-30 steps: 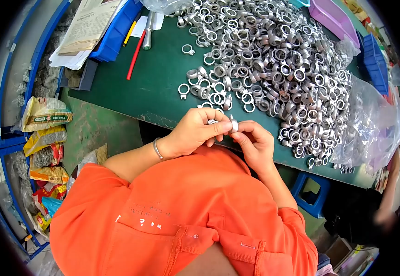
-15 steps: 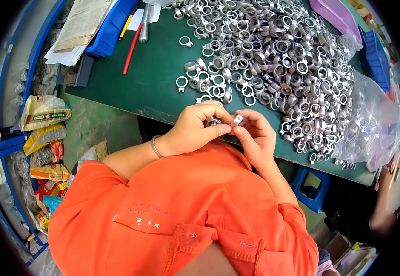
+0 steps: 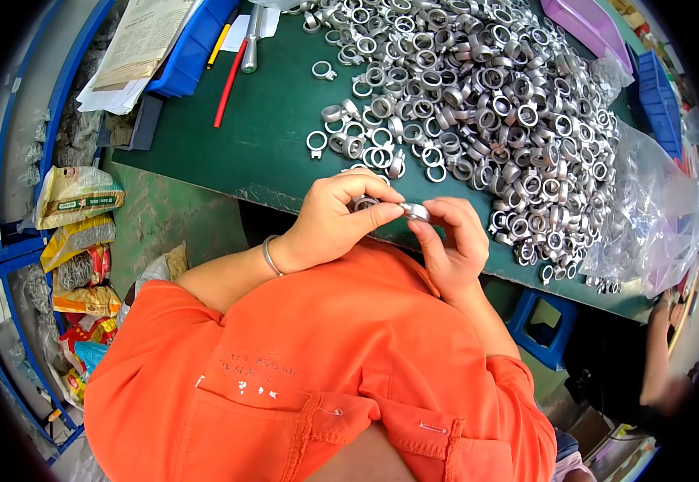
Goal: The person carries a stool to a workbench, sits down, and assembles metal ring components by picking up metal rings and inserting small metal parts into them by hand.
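Note:
Just past the table's front edge, both my hands meet at a small silver metal ring with a lug on one side. My left hand is closed, thumb and forefinger pinching the ring's lug end. Part of another metal ring shows behind my left thumb, mostly hidden by the fingers. On the other side, my right hand grips the ring's round band between thumb and fingers. Many similar rings lie in a large pile beyond my hands.
The green table carries a red pen, a metal rod-like tool and a blue tray at left. A clear plastic bag lies right. A blue stool stands below; another person's arm shows at lower right.
The ring between my hands has turned, so its round band now shows near my right fingers. My right hand has shifted slightly right and opened around it a little.

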